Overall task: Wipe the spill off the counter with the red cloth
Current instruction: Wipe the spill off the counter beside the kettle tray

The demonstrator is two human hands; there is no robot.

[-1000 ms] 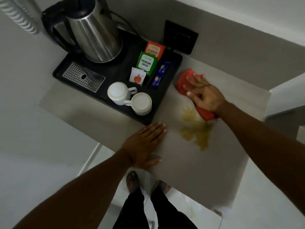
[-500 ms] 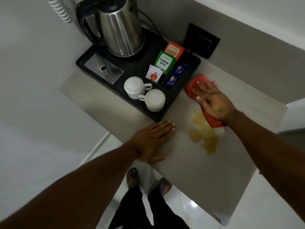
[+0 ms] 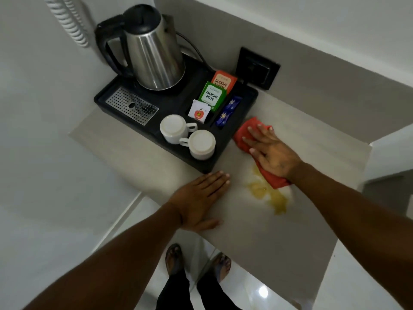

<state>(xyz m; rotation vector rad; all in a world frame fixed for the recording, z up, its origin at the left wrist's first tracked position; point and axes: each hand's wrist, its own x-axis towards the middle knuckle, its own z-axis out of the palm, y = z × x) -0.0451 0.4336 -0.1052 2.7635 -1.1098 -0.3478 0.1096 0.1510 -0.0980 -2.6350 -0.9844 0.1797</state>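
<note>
A red cloth (image 3: 243, 135) lies flat on the grey counter (image 3: 312, 139), just right of the black tray. My right hand (image 3: 271, 154) presses down on it, fingers spread, covering its middle. The cloth's near end overlaps the far edge of a yellow-brown spill (image 3: 268, 194) that spreads on the counter toward me. My left hand (image 3: 199, 201) rests palm down on the counter's front edge, left of the spill, holding nothing.
A black tray (image 3: 225, 151) at the back left holds a steel kettle (image 3: 154, 54), two upturned white cups (image 3: 187, 136), tea sachets (image 3: 212, 95) and a drip grille. A black wall socket (image 3: 257, 68) sits behind it. The counter's front edge drops to the floor, where feet show.
My right hand and the cloth have shifted slightly toward me, onto the spill's far edge. The head camera has moved, so the whole scene sits further right. The left hand stays planted.
</note>
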